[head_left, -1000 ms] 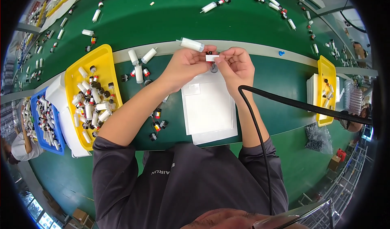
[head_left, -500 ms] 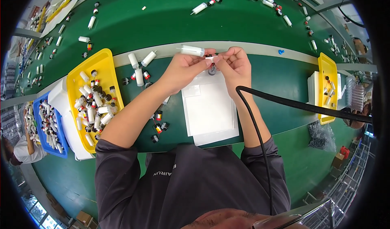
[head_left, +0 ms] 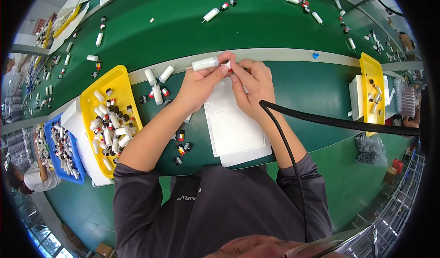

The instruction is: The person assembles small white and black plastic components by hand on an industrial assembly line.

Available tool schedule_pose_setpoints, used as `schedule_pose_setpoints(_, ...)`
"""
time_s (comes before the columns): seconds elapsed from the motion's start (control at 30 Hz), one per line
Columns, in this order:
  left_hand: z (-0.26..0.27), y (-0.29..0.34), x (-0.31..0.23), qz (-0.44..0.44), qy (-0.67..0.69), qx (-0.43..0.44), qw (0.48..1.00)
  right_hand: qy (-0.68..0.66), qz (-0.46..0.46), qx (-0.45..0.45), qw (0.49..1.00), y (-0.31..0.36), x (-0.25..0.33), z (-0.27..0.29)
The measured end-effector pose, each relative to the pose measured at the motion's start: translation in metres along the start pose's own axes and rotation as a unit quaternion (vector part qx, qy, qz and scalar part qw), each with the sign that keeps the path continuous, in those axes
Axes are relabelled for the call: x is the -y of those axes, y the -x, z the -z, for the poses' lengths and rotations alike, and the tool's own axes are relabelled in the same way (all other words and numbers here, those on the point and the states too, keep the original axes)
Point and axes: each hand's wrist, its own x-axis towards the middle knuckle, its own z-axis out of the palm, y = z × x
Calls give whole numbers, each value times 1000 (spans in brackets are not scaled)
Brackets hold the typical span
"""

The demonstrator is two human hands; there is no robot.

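My left hand (head_left: pixel 196 86) is closed round a white cylinder (head_left: pixel 204 64) with a clear end and a thin tip pointing left. Between its thumb and fingertips sits a small white-and-black part (head_left: pixel 226 64). My right hand (head_left: pixel 256 86) meets it there, thumb and forefinger pinched close to a bit of red; whatever those fingers grip is mostly hidden. Below both hands lies a stack of white sheets in clear plastic (head_left: pixel 236 129). Left of my left hand, several loose white cylinders (head_left: pixel 157 94) rest on the green table among small black-and-red parts (head_left: pixel 181 149).
A yellow tray (head_left: pixel 128 85) heaped with cylinders and small parts stands at left, a blue tray (head_left: pixel 79 165) beyond it. Another yellow tray (head_left: pixel 368 70) is at right. A black cable (head_left: pixel 321 117) crosses over my right forearm. A pale rail (head_left: pixel 293 54) divides the table from the far green surface (head_left: pixel 256 29).
Both hands have shifted slightly left. The left one has tilted the cylinder, and the right has turned, its fingers now pointing more to the left. The grey ring below the fingertips no longer shows.
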Motion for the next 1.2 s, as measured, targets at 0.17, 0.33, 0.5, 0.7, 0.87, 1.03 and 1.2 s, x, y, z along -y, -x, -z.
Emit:
schedule_pose_setpoints(0.17, 8, -11, -36, -43, -39, -79, 995, -166, -148, 19, 975, -13, 13, 12)
schedule_pose_setpoints(0.33, 106, -45, -107, -153, -444, -153, 870, -68, -120, 301, 944, 19, 10, 25)
schedule_pose_setpoints(0.5, 204, -54, -117, -106, -741, -165, 642, -24, -145, 363, 920, 34, 6, 11)
schedule_pose_setpoints(0.7, 123, -123, -48, -190, -713, -96, 668, -79, -108, 340, 931, 17, 11, 23)
schedule_pose_setpoints(0.87, 68, -138, -46, -133, -664, -107, 728, -65, -80, 344, 933, 13, 3, 26)
schedule_pose_setpoints(1.03, 31, -78, -78, -258, -475, -58, 839, -182, -127, 396, 891, 2, -1, 41)
schedule_pose_setpoints(1.2, -8, -21, -89, -29, 113, 15, 993, -315, -224, 355, 851, 3, -10, 47)
